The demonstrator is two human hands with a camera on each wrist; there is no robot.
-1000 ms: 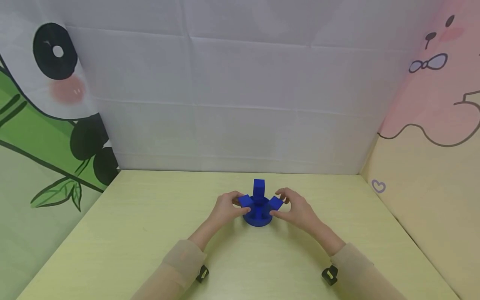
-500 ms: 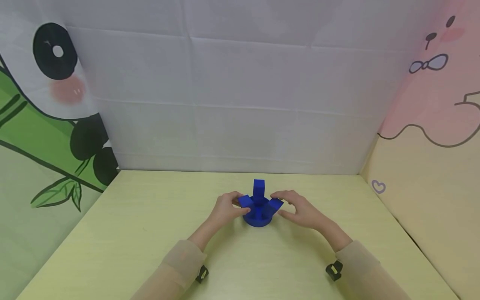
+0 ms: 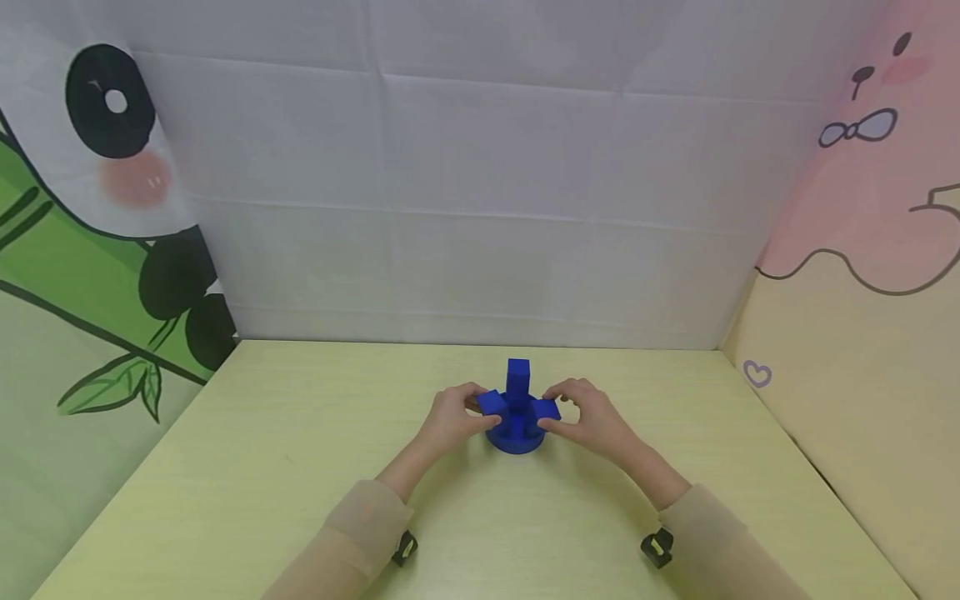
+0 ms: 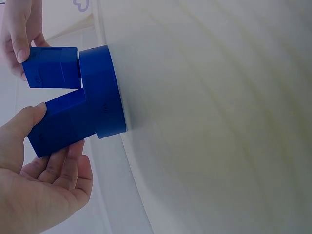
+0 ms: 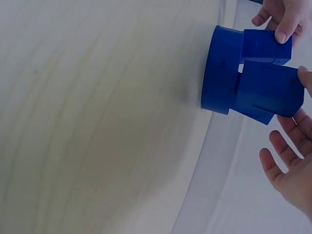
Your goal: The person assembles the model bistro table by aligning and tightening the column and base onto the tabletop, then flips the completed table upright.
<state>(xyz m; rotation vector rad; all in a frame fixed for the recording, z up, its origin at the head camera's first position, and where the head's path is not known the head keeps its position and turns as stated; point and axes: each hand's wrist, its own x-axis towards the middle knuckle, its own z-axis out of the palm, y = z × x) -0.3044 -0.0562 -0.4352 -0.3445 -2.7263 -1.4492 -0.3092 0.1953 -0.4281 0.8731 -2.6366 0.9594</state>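
Observation:
A round blue base [image 3: 516, 444] stands on the table with blue rectangular blocks rising from it. My left hand [image 3: 445, 418] pinches the left block [image 4: 63, 124] between thumb and fingers; this block leans outward from the base. On the other side, my right hand [image 3: 592, 421] holds the right block [image 5: 270, 87] near its top, with thumb and fingertips on opposite edges. In the right wrist view its other fingers stretch out loosely. The back block [image 3: 518, 379] stands upright between them, untouched. How the blocks meet the base is partly hidden.
The pale yellow table [image 3: 300, 500] extends around the base on all sides. A white cloth wall [image 3: 480, 250] rises at the back edge. Printed cartoon panels flank the table left and right.
The right hand has loosened its thumb, then gripped the right block again. That block has turned and shifted slightly left, toward the base's middle. Left hand and left block look unmoved.

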